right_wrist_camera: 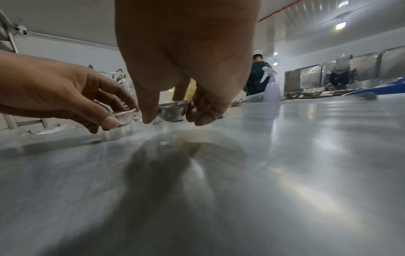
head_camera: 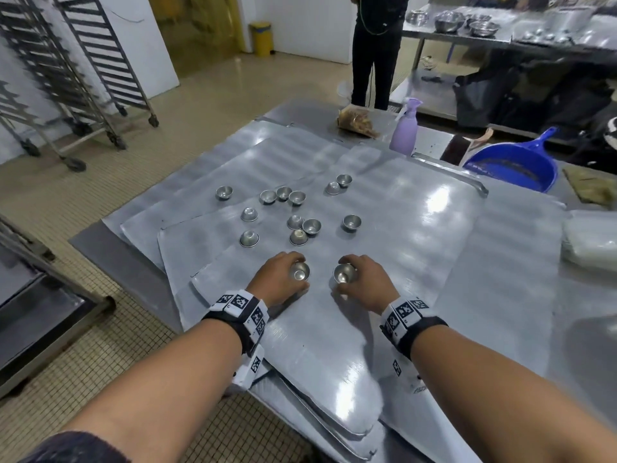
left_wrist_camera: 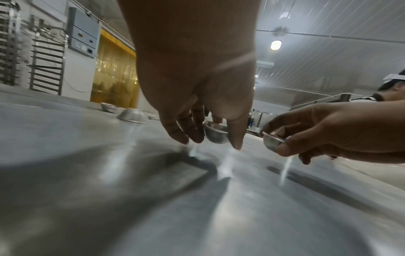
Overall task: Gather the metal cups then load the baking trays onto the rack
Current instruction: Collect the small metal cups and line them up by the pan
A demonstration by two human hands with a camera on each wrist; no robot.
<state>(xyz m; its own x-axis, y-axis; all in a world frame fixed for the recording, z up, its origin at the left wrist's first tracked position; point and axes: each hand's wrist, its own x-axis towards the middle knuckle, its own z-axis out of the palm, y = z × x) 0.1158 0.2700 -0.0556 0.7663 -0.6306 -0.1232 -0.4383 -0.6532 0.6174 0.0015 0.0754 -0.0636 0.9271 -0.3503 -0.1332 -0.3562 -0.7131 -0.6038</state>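
Several small metal cups [head_camera: 312, 226] lie scattered on the top baking tray [head_camera: 417, 235] of an uneven stack. My left hand [head_camera: 283, 277] pinches one metal cup [head_camera: 299, 271] just above the tray's near part; the left wrist view shows that cup [left_wrist_camera: 215, 132] between thumb and fingers. My right hand [head_camera: 362, 279] holds a second cup [head_camera: 344, 274], which hangs between curled fingers in the right wrist view [right_wrist_camera: 173, 110]. The two hands are close together, side by side.
Tall wheeled racks [head_camera: 83, 71] stand on the floor at the far left. A lilac spray bottle [head_camera: 405, 128], a brown bag [head_camera: 357, 121] and a blue dustpan [head_camera: 514, 165] sit at the table's far side. A person [head_camera: 375, 51] stands beyond the table.
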